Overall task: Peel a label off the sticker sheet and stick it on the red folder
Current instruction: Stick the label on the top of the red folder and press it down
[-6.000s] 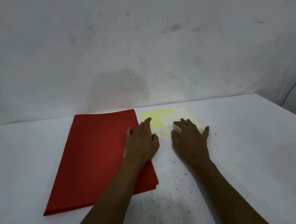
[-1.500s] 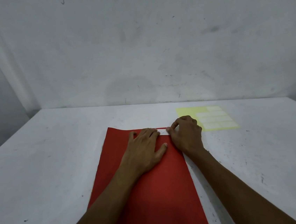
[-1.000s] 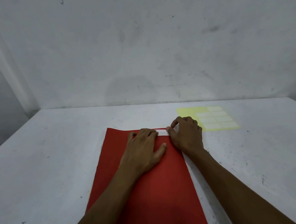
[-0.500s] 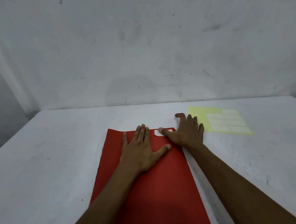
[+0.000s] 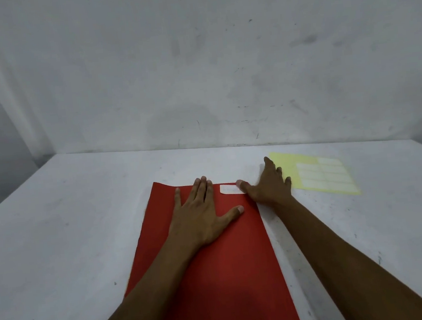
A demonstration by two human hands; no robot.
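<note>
The red folder (image 5: 230, 275) lies flat on the white table, running from the middle toward me. A small white label (image 5: 228, 189) sits on its far right corner. My left hand (image 5: 200, 218) rests flat on the folder just left of the label, fingers spread. My right hand (image 5: 267, 187) lies flat at the folder's right edge, its thumb touching the label's right end and its fingers reaching toward the yellow sticker sheet (image 5: 318, 174), which lies on the table to the right with several white labels on it.
The white table (image 5: 70, 239) ends at a stained white wall (image 5: 208, 69) at the back. Its left edge drops off near a dark gap at the far left. Small dark specks mark the tabletop.
The white label has come into view on the folder's corner. My right hand went from curled over that corner to flat and spread, sliding right. My left hand flattened beside the label.
</note>
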